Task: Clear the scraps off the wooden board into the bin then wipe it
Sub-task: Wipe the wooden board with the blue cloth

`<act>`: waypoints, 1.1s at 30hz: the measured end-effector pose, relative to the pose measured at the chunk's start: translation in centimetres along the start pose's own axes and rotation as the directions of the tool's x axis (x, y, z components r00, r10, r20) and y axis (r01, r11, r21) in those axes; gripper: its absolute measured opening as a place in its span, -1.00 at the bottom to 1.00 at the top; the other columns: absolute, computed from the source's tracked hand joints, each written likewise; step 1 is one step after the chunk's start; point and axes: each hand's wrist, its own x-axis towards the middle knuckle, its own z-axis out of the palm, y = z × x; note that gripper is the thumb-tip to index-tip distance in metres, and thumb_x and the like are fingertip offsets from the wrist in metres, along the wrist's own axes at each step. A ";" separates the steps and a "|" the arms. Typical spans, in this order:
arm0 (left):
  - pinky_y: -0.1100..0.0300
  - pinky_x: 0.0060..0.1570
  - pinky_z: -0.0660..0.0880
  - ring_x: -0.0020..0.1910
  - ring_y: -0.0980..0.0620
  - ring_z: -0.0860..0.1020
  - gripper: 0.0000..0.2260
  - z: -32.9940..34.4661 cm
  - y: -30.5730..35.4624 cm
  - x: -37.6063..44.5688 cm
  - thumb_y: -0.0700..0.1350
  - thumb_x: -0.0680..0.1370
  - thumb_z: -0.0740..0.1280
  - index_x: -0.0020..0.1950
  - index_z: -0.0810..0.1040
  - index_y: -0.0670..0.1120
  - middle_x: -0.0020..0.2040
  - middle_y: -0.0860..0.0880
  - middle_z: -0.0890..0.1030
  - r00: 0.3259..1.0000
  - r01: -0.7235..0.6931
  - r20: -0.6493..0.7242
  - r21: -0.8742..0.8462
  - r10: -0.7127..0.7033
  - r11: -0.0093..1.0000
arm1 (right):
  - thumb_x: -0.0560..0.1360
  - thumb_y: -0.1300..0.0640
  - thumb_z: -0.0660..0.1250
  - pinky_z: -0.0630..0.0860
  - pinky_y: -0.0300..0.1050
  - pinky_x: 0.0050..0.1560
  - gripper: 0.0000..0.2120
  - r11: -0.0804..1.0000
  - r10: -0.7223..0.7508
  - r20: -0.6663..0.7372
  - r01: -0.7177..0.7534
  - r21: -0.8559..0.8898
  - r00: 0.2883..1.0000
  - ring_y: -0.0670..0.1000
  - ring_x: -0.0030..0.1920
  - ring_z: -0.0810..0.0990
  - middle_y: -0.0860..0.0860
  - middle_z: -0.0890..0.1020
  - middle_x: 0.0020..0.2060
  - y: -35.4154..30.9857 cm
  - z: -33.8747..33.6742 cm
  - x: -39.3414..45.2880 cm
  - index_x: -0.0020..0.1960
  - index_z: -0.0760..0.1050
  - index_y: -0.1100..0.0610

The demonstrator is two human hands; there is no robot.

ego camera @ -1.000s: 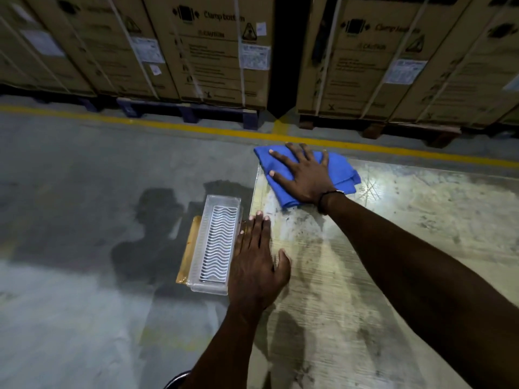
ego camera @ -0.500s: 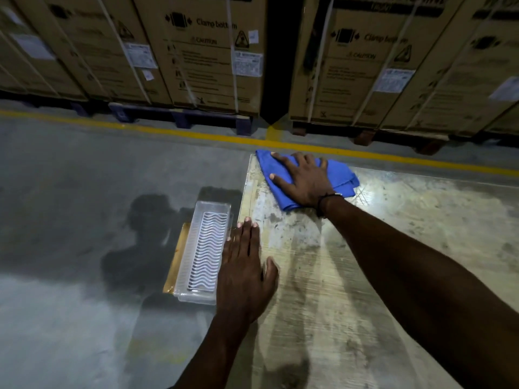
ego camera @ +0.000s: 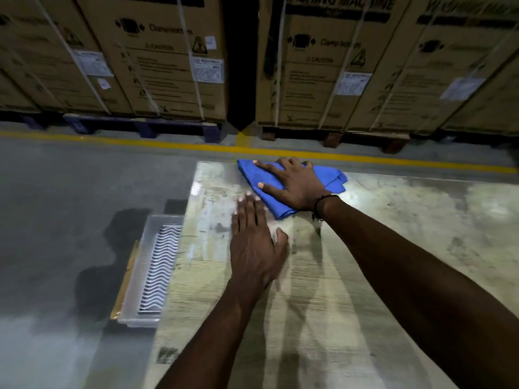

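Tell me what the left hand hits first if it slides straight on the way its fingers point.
The left hand, flat on the pale wooden board, points away from the person. It would probably meet the folded blue cloth under the right hand almost at once.

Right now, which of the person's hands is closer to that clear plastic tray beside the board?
The left. The left hand lies flat on the wooden board, a little in from the edge where the clear tray sits below. The right hand presses the blue cloth at the far edge, farther away.

My right hand (ego camera: 297, 186) is flat on the blue cloth (ego camera: 331, 178) at the wooden board's (ego camera: 365, 262) far corner, left hand (ego camera: 254, 245) flat beside it, clear bin (ego camera: 151, 270) at the left edge.
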 end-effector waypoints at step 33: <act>-0.30 0.58 -0.26 0.68 -0.27 -0.20 -0.25 30.9 50.4 2.8 0.40 0.57 -0.03 0.72 0.01 0.11 0.71 -0.22 -0.14 0.944 -0.308 0.167 0.142 0.283 0.941 | 0.53 -0.56 -0.06 -0.06 0.59 0.48 -0.30 0.714 0.700 -0.022 -0.700 0.011 0.714 0.13 0.59 0.17 0.02 0.35 0.51 57.1 -8.0 -40.2 0.53 0.33 -0.25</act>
